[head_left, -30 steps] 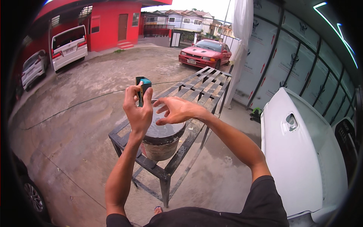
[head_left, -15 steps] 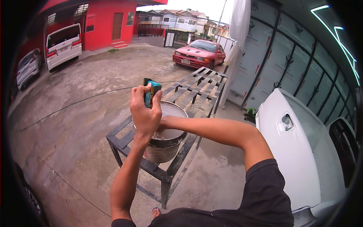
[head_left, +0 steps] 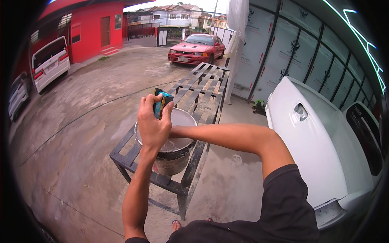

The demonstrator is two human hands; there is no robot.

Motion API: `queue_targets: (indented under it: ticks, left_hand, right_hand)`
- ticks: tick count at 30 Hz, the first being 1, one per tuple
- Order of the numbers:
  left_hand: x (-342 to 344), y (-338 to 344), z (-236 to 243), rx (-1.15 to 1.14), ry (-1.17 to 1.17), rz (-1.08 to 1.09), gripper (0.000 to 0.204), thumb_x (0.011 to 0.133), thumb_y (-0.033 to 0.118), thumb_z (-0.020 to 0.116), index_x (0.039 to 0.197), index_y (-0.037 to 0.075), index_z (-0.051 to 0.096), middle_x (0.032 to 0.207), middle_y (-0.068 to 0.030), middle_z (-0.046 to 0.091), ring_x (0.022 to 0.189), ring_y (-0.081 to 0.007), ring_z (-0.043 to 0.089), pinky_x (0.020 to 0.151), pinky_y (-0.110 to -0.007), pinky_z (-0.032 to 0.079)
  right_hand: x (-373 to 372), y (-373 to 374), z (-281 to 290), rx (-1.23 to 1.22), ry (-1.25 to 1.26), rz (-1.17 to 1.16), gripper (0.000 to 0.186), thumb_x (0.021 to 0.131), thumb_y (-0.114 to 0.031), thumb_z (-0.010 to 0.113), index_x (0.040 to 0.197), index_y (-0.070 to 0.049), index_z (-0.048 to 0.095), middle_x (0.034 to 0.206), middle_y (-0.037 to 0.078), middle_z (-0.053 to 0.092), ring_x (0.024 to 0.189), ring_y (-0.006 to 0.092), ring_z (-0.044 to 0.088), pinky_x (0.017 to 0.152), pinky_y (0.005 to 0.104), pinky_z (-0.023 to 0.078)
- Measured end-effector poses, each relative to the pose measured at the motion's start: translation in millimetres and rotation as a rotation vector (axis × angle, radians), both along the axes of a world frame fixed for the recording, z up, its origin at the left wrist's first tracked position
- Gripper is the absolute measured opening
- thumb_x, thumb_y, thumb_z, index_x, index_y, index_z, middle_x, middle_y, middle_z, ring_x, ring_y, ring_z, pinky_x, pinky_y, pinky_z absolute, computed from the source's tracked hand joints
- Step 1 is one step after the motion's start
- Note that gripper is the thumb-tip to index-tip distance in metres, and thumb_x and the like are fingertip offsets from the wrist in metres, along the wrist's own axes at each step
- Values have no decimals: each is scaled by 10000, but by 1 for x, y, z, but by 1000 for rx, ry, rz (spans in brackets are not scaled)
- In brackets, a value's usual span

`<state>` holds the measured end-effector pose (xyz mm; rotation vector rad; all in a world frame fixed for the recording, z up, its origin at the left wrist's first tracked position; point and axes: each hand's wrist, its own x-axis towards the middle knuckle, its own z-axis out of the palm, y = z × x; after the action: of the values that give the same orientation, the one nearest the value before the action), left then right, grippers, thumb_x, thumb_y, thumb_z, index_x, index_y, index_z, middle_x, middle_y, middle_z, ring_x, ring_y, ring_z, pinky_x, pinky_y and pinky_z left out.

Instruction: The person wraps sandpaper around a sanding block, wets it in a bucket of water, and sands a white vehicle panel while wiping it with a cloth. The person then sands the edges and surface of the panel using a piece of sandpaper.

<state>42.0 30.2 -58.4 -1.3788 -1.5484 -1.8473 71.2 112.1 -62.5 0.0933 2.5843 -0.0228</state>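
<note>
My left hand (head_left: 153, 121) is raised at the near left rim of a bucket (head_left: 172, 164), its fingers closed around a small teal sanding block (head_left: 159, 108) with black sheet about its sides. Behind it, my right hand (head_left: 175, 132) reaches down into the bucket. My left hand and the bucket hide its fingers, so I cannot make out what they hold. Cloudy greyish water (head_left: 182, 118) shows inside the bucket, whose outside is smeared and stained. The bucket stands on the near end of a black slatted metal rack (head_left: 131, 156).
A white vehicle panel (head_left: 298, 133) with a handle recess stands close on my right. Beyond the rack a red car (head_left: 196, 48) is parked. A hose (head_left: 81, 117) runs across the concrete floor on the left. Film-covered glass panels (head_left: 279, 44) line the right side.
My view has turned slightly right, so the surroundings sit further left. Both hands keep nearly the same places, the left still gripping the block and the right still in the bucket.
</note>
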Motion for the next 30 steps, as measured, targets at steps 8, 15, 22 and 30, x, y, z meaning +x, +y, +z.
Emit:
queue_targets:
  ticks: [8, 15, 22, 30]
  left_hand:
    - [2, 0, 1, -87, -27, -128, 267, 918, 157, 764, 1022, -8, 582, 1040, -136, 681, 924, -208, 626, 801, -346, 502]
    - [3, 1, 2, -17, -63, -222, 274, 856, 110, 784, 1031, -28, 624, 994, -183, 651, 915, -347, 667, 819, -410, 506]
    - [1, -2, 2, -50, 6, -210, 296, 848, 134, 795, 1033, -26, 628, 1005, -183, 651, 906, -377, 670, 802, -425, 511]
    - [1, -3, 0, -52, 26, -206, 307, 847, 148, 795, 1043, -24, 632, 1007, -181, 643, 898, -375, 670, 787, -425, 516]
  right_hand:
    - [1, 11, -3, -20, 76, -59, 481, 845, -274, 731, 1237, -11, 634, 1167, 248, 681, 1163, 393, 627, 992, 467, 505]
    - [10, 18, -5, -72, 278, -116, 479, 850, -270, 727, 1240, -11, 628, 1164, 247, 680, 1161, 394, 627, 989, 469, 505]
    - [16, 21, -1, -136, 521, -140, 477, 854, -265, 723, 1244, -10, 621, 1161, 245, 679, 1159, 394, 626, 987, 471, 504]
    - [22, 32, 1, -231, 745, -140, 474, 858, -260, 718, 1247, -9, 614, 1158, 243, 678, 1156, 395, 625, 984, 474, 504]
